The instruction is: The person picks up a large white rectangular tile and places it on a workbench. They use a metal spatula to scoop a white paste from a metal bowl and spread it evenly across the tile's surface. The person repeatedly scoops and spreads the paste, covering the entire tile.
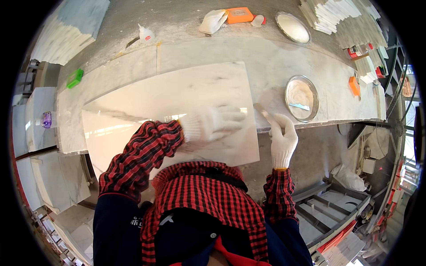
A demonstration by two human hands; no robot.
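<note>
The slab (pixel 173 104), pale and glossy with grey veins, lies on the counter (pixel 270 75) left of its middle, its near side jutting out past the counter's near edge. The left hand (pixel 217 124), in a white glove, is spread flat over the right half of the slab, fingers stretched out toward the slab's right edge; it is blurred and has hold of nothing, and whether the whole palm touches cannot be told. The right hand (pixel 283 135), also gloved in white, is off the slab, to its right at the counter's near edge, closed around a scraper (pixel 265 113) whose blade tip points away from the person and leftward, just beside the slab's right edge. Near that hand, close to the counter's near edge, stands a metal bowl (pixel 316 99) of pale paste (pixel 301 91), with a blue-and-white strip (pixel 300 107) in it. Beyond the slab are a bottle (pixel 145 33), a white bag (pixel 214 21) and an orange box (pixel 239 15). A green box (pixel 75 78) sits toward the counter's left end, an orange block (pixel 354 86) toward its right end.
</note>
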